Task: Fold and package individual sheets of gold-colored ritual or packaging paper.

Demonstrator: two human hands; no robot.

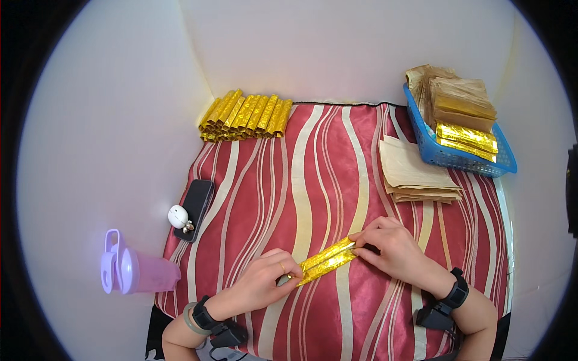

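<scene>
A narrow strip of shiny gold foil paper (328, 263), with a lengthwise crease or fold, stretches at a slant between my two hands above the striped cloth. My left hand (265, 280) pinches its lower left end between thumb and fingers. At the upper right end, my right hand (390, 249) grips the strip the same way, thumb below and fingers on top. Parts of both ends are hidden under my fingers. At the back left lies a pile of gold paper rolls (247, 115), several side by side in layers.
A blue plastic basket (435, 150) at the back right holds brown and gold paper. Beside it lies a stack of tan paper sheets (415, 168). On the left are a dark phone (198, 201), a small white case (177, 215) and a purple bottle (150, 272) on its side.
</scene>
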